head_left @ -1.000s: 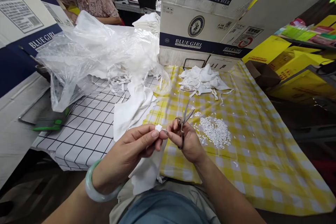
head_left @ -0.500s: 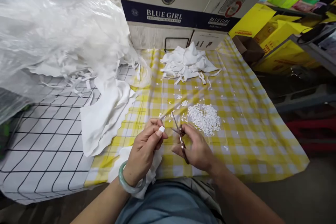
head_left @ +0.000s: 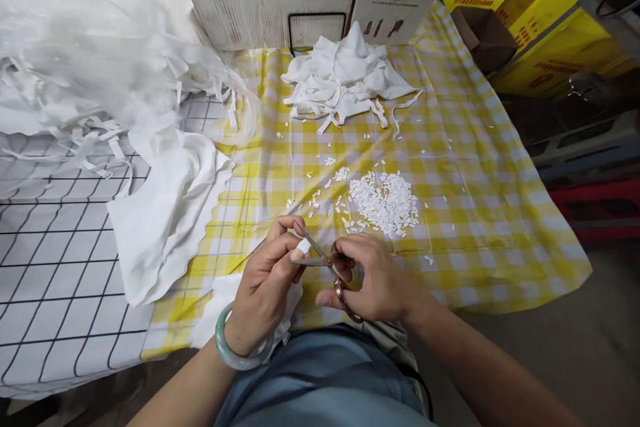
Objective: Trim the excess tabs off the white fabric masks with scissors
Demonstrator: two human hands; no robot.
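Scissors (head_left: 329, 260) that stood clear of the left hand (head_left: 265, 285) half a second ago have closed the gap, their two parted blades now on either side of a small white tab (head_left: 303, 246). From my remote seat I count one pair, its handle loops gripped by the right hand (head_left: 377, 277), and one tab, pinched between thumb and fingers of the left, above the worktop (head_left: 480, 213) close to its front edge; whether a blade touches it I cannot tell. One pale green bangle (head_left: 234, 345) rings the left wrist. Two covers meet: one yellow checked cloth (head_left: 450, 267), one white cloth with black grid lines (head_left: 55, 273). One dense heap of white clippings (head_left: 385, 203), too many for me to count, lies beyond the right hand, strays around it. Farther back sits one crumpled pile of white fabric (head_left: 345, 77); one loose white piece (head_left: 167, 220) lies to the left. Among containers I see one clear plastic bag (head_left: 100, 7), white fabric in or beneath it, I cannot tell which; one large carton (head_left: 265, 10), its inside out of sight; one small brown box (head_left: 483, 33) and several yellow bags (head_left: 580, 13), contents hidden from me.
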